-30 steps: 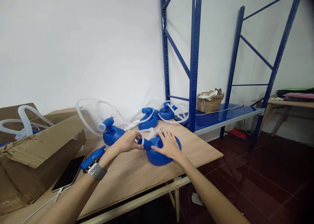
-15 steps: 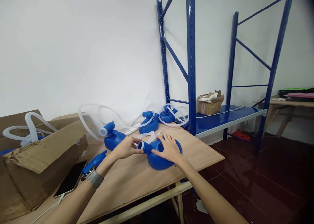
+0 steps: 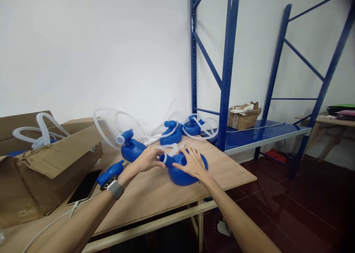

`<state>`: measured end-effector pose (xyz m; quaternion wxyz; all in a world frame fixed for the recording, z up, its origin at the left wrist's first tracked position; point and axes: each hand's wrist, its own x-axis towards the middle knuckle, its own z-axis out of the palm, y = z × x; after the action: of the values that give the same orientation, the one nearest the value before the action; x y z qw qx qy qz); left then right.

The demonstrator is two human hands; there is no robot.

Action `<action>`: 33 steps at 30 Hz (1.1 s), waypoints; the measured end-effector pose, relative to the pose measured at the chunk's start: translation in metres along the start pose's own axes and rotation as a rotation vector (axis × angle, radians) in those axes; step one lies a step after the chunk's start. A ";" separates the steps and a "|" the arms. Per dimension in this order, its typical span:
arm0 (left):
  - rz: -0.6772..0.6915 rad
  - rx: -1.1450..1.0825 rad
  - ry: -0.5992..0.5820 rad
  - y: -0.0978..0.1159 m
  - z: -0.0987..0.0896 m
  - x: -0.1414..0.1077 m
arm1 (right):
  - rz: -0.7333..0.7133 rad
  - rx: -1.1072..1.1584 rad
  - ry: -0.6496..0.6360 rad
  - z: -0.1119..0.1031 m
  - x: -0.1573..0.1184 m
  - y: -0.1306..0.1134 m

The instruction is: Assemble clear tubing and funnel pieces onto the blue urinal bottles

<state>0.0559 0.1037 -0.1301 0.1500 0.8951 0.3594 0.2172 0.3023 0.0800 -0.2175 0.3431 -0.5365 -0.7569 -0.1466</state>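
A blue plastic urinal bottle (image 3: 181, 177) lies on the wooden table with its wide open neck toward the left. My left hand (image 3: 148, 159) grips the rim of that neck, thumb below and fingers above. Over the top and handle of the same bottle my right hand (image 3: 192, 162) is curled, its thumb near the base of the neck. The pale ring inside the mouth shows between my hands. Left of them, close to my left wrist, is a loose blue spout piece (image 3: 111, 172). Another blue bottle (image 3: 133, 150) with a tilted spout stands just behind my left hand.
An open cardboard box (image 3: 58, 182) with clear hoses stands at left, beside a phone (image 3: 84, 186) and white cable. Two more bottles with hoses, one a blue bottle (image 3: 170, 136), sit toward the back. Blue metal shelving (image 3: 229, 68) rises beyond the table's right edge.
The view has shifted slightly, so the scene sits farther right. Both hands keep hold of the bottle; the left fingers have shifted a little around the neck rim.
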 end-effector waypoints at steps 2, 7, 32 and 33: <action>-0.031 -0.082 0.027 -0.003 0.006 -0.006 | 0.014 -0.005 -0.001 0.001 0.000 0.001; -0.081 -0.182 0.044 -0.007 0.007 -0.013 | 0.005 0.015 -0.024 0.002 0.002 0.005; -0.169 -0.384 0.351 -0.008 0.066 0.020 | -0.010 0.061 -0.075 -0.002 0.001 0.000; -0.210 -0.322 0.364 -0.013 0.063 0.015 | -0.011 0.054 -0.090 -0.003 0.001 0.000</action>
<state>0.0889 0.1163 -0.1854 0.2451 0.7638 0.4322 0.4120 0.3032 0.0789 -0.2140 0.3224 -0.5292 -0.7780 -0.1039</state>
